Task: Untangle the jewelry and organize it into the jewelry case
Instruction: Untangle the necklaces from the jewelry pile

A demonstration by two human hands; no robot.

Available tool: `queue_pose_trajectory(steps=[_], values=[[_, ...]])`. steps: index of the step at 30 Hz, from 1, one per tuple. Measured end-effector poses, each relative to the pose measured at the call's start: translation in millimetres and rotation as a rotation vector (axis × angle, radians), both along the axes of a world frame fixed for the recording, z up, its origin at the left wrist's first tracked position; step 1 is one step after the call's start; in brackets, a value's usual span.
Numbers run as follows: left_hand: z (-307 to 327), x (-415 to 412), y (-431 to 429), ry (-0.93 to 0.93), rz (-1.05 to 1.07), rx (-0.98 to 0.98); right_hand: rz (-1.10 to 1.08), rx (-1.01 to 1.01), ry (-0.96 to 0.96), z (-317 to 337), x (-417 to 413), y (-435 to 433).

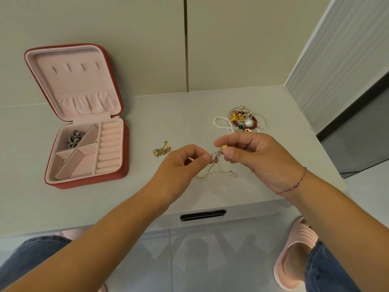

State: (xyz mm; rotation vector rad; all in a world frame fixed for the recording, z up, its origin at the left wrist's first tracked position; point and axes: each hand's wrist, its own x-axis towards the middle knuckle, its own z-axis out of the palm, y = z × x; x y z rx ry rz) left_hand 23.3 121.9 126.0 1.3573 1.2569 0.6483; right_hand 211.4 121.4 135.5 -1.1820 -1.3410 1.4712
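Note:
A thin silver chain point(217, 172) is stretched between both hands above the grey tabletop, its loose end trailing onto the surface. My left hand point(181, 163) pinches one part of the chain. My right hand point(250, 154) pinches the other part, where a small gold pendant point(223, 147) shows at the fingertips. A tangled pile of jewelry point(242, 121) with pearls, red beads and gold pieces lies behind my right hand. The red jewelry case point(124, 157) stands open at the left, pink inside, with a dark silver piece point(74, 139) in its back-left compartment.
A small gold and silver chain cluster point(162, 150) lies on the table between the case and my left hand. The table's front edge has a black drawer handle point(203, 214). A wall stands behind and a panel to the right. My legs and pink slippers point(296, 249) are below.

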Motion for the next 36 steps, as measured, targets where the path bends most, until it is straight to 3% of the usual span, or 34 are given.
queue_pose_trajectory(steps=[17,36], values=[[3.8,0.2,-0.1,-0.056,0.006,0.052,-0.055,-0.02,-0.009,0.4,0.5,3.7],[4.0,-0.7,1.8,-0.062,-0.015,0.059,-0.076,-0.088,0.118,5.8,-1.7,1.6]])
